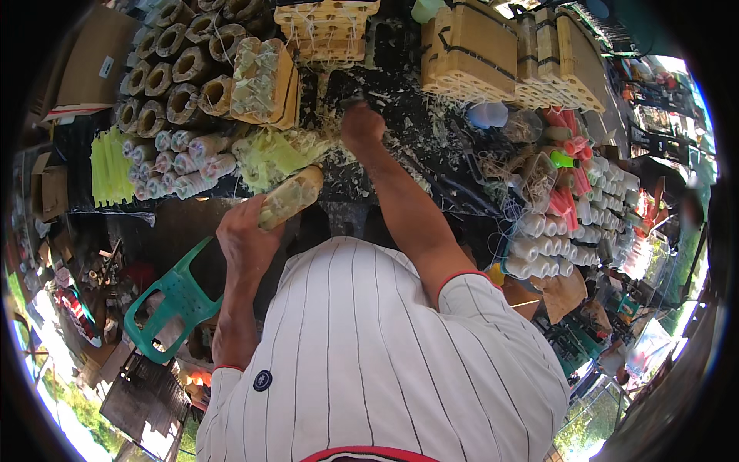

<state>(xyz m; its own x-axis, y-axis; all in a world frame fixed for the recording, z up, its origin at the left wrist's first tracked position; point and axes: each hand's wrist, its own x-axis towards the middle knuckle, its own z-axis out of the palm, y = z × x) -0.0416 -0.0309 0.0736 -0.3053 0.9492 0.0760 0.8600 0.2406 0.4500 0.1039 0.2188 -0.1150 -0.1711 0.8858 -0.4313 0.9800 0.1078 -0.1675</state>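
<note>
My left hand point(250, 233) is wrapped round one end of an oblong wooden block point(295, 194) with a pale yellowish, wax-like coating on its face. It holds the block tilted at the table's near edge. Farther forward, my right hand point(362, 129) is closed over the dark table. A small dark flat tool point(354, 101) sticks out beyond its fingers; its kind cannot be made out. Between the hands lies a heap of yellow-green flakes and shavings point(281, 156). A similar coated wooden block point(260, 81) stands just behind that heap.
Hollow brown tubes point(182, 104), wrapped white rolls point(185, 164) and yellow-green sticks point(113, 165) are stacked at left. Strapped wooden blocks with holes point(473, 54) stand at back right. White thread spools point(546, 246) fill the right side. A green plastic chair point(175, 296) stands at lower left.
</note>
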